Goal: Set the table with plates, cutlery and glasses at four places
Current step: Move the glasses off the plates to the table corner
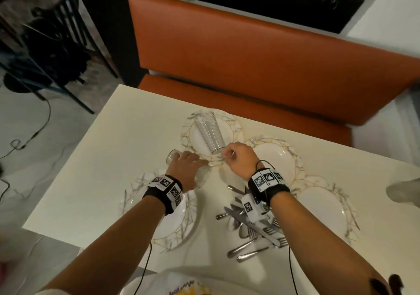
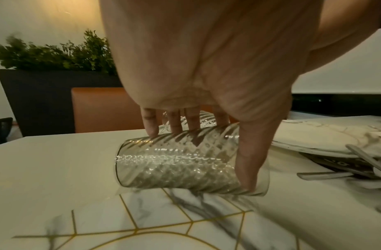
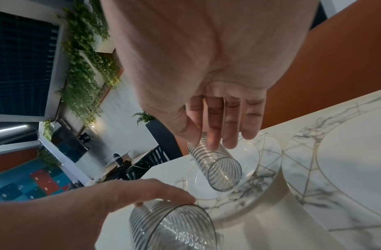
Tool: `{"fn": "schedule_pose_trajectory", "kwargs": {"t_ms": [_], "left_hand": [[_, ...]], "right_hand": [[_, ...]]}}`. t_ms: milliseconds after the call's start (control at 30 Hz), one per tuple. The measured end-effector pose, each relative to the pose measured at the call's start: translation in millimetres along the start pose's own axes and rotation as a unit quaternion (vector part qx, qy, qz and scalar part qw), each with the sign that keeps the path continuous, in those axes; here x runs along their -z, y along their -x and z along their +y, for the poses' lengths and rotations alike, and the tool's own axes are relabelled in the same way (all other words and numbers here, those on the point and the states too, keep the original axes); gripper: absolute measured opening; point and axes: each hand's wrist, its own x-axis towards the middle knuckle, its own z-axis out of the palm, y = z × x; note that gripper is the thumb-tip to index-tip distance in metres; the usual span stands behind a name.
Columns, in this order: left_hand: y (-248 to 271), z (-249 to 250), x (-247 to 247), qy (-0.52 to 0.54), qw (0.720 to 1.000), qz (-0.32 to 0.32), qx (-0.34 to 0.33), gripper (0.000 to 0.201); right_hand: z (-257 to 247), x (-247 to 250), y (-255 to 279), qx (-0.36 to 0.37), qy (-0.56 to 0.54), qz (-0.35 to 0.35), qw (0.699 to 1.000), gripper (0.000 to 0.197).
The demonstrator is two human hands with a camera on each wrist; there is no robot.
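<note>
Glass (image 2: pixel 181 162) ribbed, clear, fragile, prob slick – grip mid-wall, not rim | your left hand (image 1: pixel 186 165) wraps it, tipped sideways over near plate (image 2: pixel 142 228) on bench (image 1: pixel 102 158) | right hand (image 1: pixel 239 158) fingers curled round glass stack (image 1: pixel 208 133) lying on far plate (image 1: pixel 234 126)

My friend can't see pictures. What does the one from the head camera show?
Seen from above, a person's left hand grips a ribbed glass lying sideways, while the right hand holds a stack of glasses tilted over a marbled plate. Three more plates and a cutlery pile sit on the white table.
</note>
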Motion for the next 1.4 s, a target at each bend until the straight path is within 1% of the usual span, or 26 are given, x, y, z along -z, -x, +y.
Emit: {"fn": "schedule_pose_trajectory", "kwargs": {"t_ms": [67,133,233,333,433,500,567,633,733,767,833,900,1000,1067,1133,1167,1233,1367,1400], "left_hand": [[-1,-1,0,0.002,1.0,0.025,-0.003,0.077],[0,-5,4,0.03,0.999,0.041,0.003,0.078],[1,-17,19,0.132,0.988,0.059,0.047,0.081],[4,-34,36,0.233,0.963,0.103,0.092,0.084],[12,-51,44,0.335,0.919,0.149,0.142,0.085],[17,-62,46,0.379,0.892,0.171,0.175,0.086],[22,-70,47,0.411,0.87,0.181,0.2,0.087],[27,-77,47,0.432,0.855,0.187,0.218,0.087],[32,-84,43,0.448,0.839,0.198,0.235,0.087],[34,-85,42,0.453,0.835,0.203,0.238,0.086],[35,-88,42,0.461,0.828,0.21,0.241,0.086],[34,-89,44,0.467,0.824,0.215,0.239,0.086],[28,-82,51,0.475,0.819,0.221,0.233,0.082],[19,-73,58,0.481,0.818,0.222,0.225,0.08],[8,-60,66,0.485,0.82,0.22,0.211,0.088],[2,-52,70,0.483,0.824,0.218,0.201,0.093],[-9,-30,80,0.472,0.837,0.212,0.177,0.096],[-34,25,94,0.462,0.858,0.192,0.119,0.093],[-41,45,97,0.46,0.863,0.184,0.1,0.093]], "right_hand": [[1,1,-9,0.005,-0.005,0.005,1.0,0.02],[-1,4,-20,0.007,-0.003,0.01,1.0,0.02],[-12,10,-44,0.004,-0.008,0.026,1.0,0.022],[-28,15,-75,0.017,-0.002,0.05,0.999,0.026],[-43,14,-103,-0.001,0.02,0.054,0.998,0.035],[-51,11,-120,-0.024,0.063,0.039,0.997,0.048],[-55,4,-136,-0.049,0.112,0.02,0.992,0.066],[-56,-5,-149,-0.087,0.142,-0.008,0.986,0.081],[-53,-21,-162,-0.143,0.145,-0.056,0.978,0.097],[-52,-25,-163,-0.152,0.138,-0.06,0.977,0.099],[-50,-30,-165,-0.156,0.113,-0.046,0.98,0.097],[-48,-29,-160,-0.152,0.084,-0.021,0.985,0.095],[-44,-16,-146,-0.142,0.032,0.016,0.989,0.102],[-39,2,-131,-0.129,-0.016,0.041,0.991,0.108],[-30,23,-109,-0.106,-0.056,0.076,0.99,0.111],[-24,35,-96,-0.095,-0.069,0.099,0.988,0.111],[-8,58,-65,-0.088,-0.093,0.143,0.981,0.113],[38,96,6,-0.114,-0.125,0.19,0.967,0.112],[53,104,28,-0.125,-0.129,0.202,0.963,0.11]]}}
